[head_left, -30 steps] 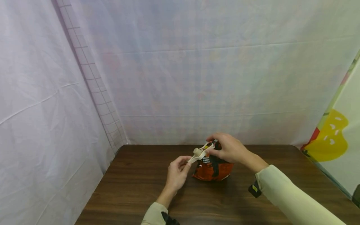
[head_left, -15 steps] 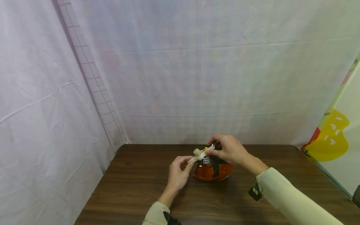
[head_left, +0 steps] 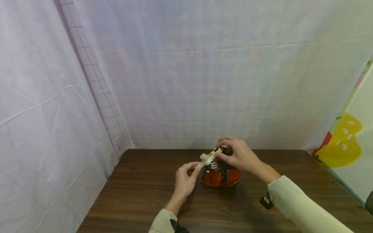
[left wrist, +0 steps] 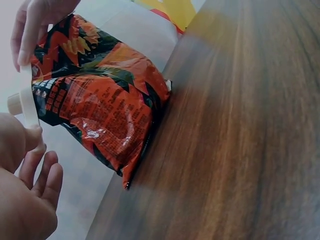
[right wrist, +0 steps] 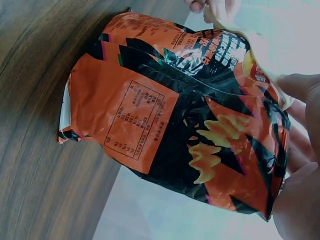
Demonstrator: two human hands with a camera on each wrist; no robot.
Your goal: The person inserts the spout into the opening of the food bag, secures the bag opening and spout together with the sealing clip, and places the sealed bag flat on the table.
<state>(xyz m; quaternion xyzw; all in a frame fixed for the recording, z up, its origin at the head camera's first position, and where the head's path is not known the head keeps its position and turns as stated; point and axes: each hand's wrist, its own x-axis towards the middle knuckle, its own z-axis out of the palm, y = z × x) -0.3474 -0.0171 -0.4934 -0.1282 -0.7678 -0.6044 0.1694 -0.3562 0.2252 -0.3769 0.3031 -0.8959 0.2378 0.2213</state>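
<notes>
An orange and black snack bag (head_left: pixel 220 177) stands on the wooden table (head_left: pixel 140 194), printed with crisp pictures in the right wrist view. Across its top edge lies a cream bag clip (head_left: pixel 210 159) with a round knob-like cap (left wrist: pixel 15 103) on its side. My left hand (head_left: pixel 185 181) pinches the clip's near left end between thumb and fingertips. With thumb and fingers, my right hand (head_left: pixel 240 157) pinches the clip's other end together with the bag's top corner. The right fingertips behind the bag are partly hidden.
White cloth sheets (head_left: pixel 204 81) hang behind the table and along its left side. A yellow printed shape (head_left: pixel 339 145) shows on the right-hand sheet. Dark wrist cameras (head_left: pixel 266 201) sit at both cuffs.
The clip's two strips, spread apart a second ago, now lie together across the bag top. My right fingers have shifted slightly, and the left hand has barely moved.
</notes>
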